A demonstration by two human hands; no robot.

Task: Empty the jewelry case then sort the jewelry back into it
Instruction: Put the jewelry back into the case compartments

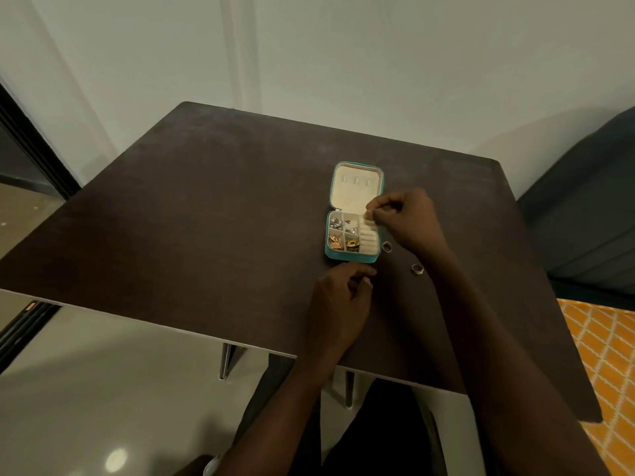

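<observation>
A small teal jewelry case (350,258) lies open on the dark table (206,218), its cream lid (355,187) folded back. Its left compartments hold silver pieces (338,223) and gold pieces (343,243). The right side has cream ring rolls (368,240). My right hand (402,218) hovers over the case's upper right corner, fingertips pinched at the ring rolls; what it grips is too small to tell. My left hand (338,300) rests curled on the table just in front of the case. Two rings (387,247) (417,269) lie on the table right of the case.
The table stands against a white wall (343,63). A dark upholstered seat (591,207) is at the right, with an orange patterned fabric (604,355) below it. My legs are under the table's near edge (171,329).
</observation>
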